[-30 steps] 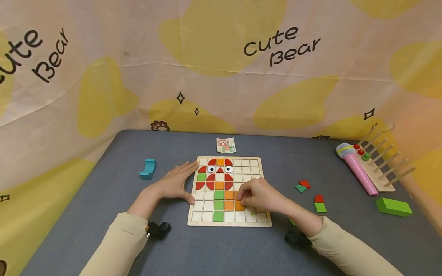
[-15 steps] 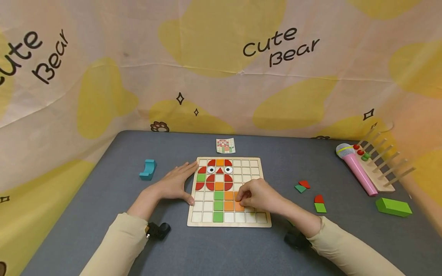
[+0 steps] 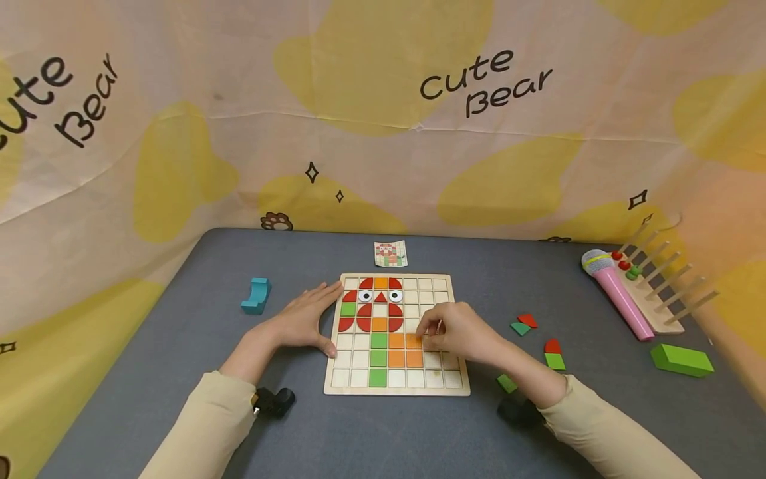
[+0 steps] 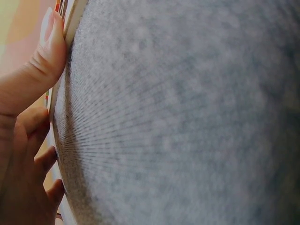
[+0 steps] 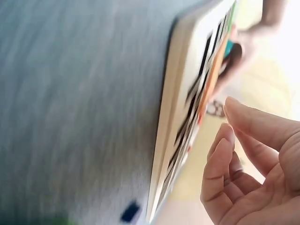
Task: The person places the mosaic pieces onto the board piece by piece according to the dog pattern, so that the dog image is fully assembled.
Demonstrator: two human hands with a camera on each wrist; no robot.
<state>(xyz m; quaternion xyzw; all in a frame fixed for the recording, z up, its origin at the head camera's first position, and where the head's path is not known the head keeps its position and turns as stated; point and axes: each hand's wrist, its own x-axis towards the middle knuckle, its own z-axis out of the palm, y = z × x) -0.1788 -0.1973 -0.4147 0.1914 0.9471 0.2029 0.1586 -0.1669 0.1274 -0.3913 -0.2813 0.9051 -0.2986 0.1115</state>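
The wooden grid board (image 3: 457,384) lies on the table with red, green and orange tiles and two eye tiles set in its cells. Along its left edge rests my left hand (image 3: 299,317), thumb and fingers spread; the left wrist view shows thumb and fingertips touching the rim. Just over the board's right half, my right hand (image 3: 459,330) has loosely bent fingers beside a block of orange square tiles (image 3: 414,358). A gap shows between the right thumb (image 5: 258,123) and fingers in the right wrist view, with nothing held there.
A small picture card (image 3: 390,254) lies behind the board. Loose tiles lie to the right, including a red one (image 3: 552,346) and a green one (image 3: 507,382). Farther off are a pink toy microphone (image 3: 622,299), a pegged board (image 3: 663,320), a green block (image 3: 682,359) and a teal block (image 3: 256,296).
My right hand has come off the lower-right orange tile and moved slightly right and up, so the orange tiles now show more fully. The left hand stays in place.
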